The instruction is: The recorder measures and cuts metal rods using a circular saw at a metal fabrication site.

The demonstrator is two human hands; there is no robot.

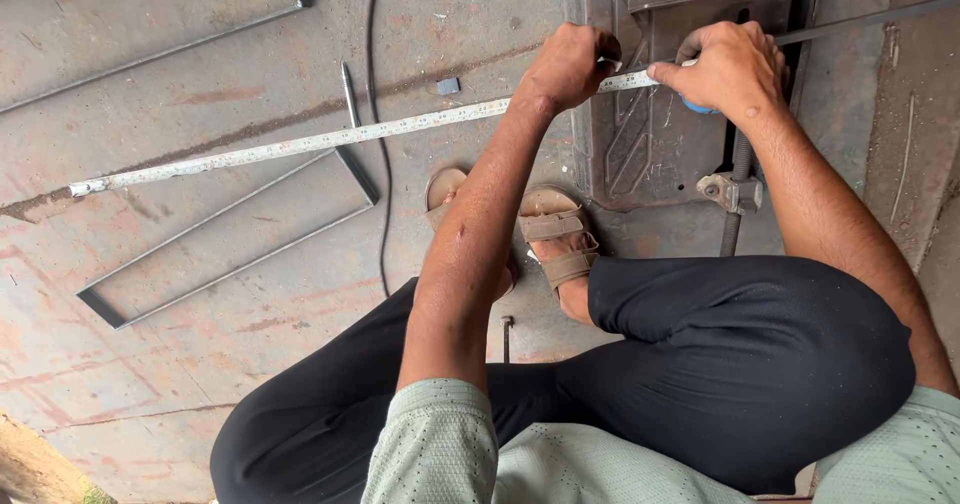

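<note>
Crouched on the floor, the person is mid-measurement: left hand [568, 64] pinches the tape [300, 144] stretched across the steel, right hand [728, 69] grips its blue case; next needs a steady reading.

- The left hand [568, 64] is closed in a loose fist, knuckles up, with the left arm stretched forward.
- The right hand [725, 69] is also curled shut, thumb pointing to the left hand.
- Both hands are near each other.
</note>
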